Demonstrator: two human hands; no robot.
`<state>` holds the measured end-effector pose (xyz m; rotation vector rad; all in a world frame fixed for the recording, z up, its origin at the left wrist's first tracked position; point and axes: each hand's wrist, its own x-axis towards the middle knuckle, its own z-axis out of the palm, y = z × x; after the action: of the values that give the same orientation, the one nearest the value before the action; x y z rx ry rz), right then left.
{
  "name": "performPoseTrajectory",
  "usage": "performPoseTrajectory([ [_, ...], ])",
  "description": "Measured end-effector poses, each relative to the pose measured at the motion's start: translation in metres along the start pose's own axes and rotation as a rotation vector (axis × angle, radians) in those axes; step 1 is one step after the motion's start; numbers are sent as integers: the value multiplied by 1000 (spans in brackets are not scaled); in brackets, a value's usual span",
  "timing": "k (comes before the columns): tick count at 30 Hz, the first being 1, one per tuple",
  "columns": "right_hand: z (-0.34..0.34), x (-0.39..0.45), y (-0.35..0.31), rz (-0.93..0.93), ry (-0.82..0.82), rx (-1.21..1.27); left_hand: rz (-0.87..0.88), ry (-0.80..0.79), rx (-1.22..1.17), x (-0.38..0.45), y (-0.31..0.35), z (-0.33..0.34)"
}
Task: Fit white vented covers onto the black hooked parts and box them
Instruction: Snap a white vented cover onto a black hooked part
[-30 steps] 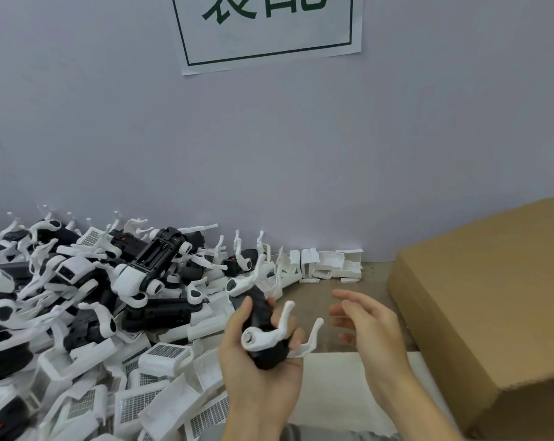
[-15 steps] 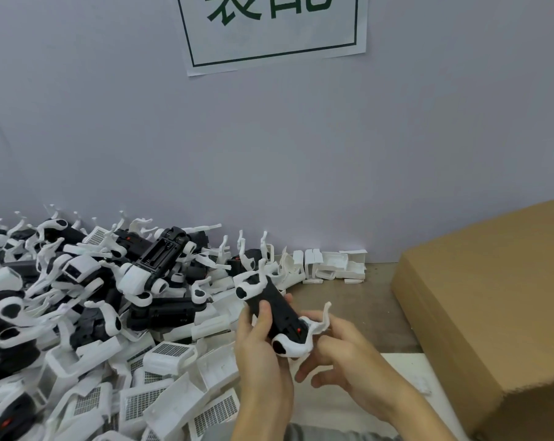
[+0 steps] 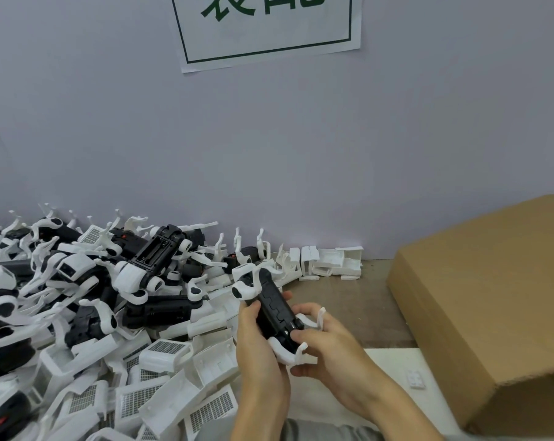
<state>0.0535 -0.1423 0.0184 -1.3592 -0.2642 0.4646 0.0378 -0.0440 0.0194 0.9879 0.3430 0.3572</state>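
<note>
Item in hand: one black hooked part (image 3: 274, 308), long black body with white hooked ends, held tilted above the counter (image 3: 342, 300) near centre frame, its far white end pointing up-left. Left hand (image 3: 258, 348): fingers curled round the left side of the part, thumb lying along its edge. Right hand (image 3: 325, 343): fingers curled and pinching the near white hooked end of the same part. Stock, left: a deep heap of black hooked parts (image 3: 88, 281) with white hooks sticking up, piled against the wall (image 3: 269, 154) and spreading to the left edge of view. Stock, lower left: loose white vented covers (image 3: 161, 377), grille faces showing, tumbled together and crowding right up to the left wrist. Stock, rear: a short row of small white pieces (image 3: 326, 261) at the foot of the wall, beyond the hands. Right: cardboard box (image 3: 485, 300), large, its brown flap slanting over the counter, well apart from the hands. Near edge: a white sheet (image 3: 393, 370) lying under the right forearm, with one small white clip (image 3: 415, 378) on it. Wall: paper sign (image 3: 269, 27) with green border and green characters, cut off at the top.
</note>
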Motion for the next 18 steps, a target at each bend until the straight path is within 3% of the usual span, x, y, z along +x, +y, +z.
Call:
performPoseTrajectory([
  [11,-1,-1,2,12,-9,-111,-55,3,-29,1,-1,0],
  [18,2,0,2,16,-27,-51,-27,24,13,0,-1,1],
])
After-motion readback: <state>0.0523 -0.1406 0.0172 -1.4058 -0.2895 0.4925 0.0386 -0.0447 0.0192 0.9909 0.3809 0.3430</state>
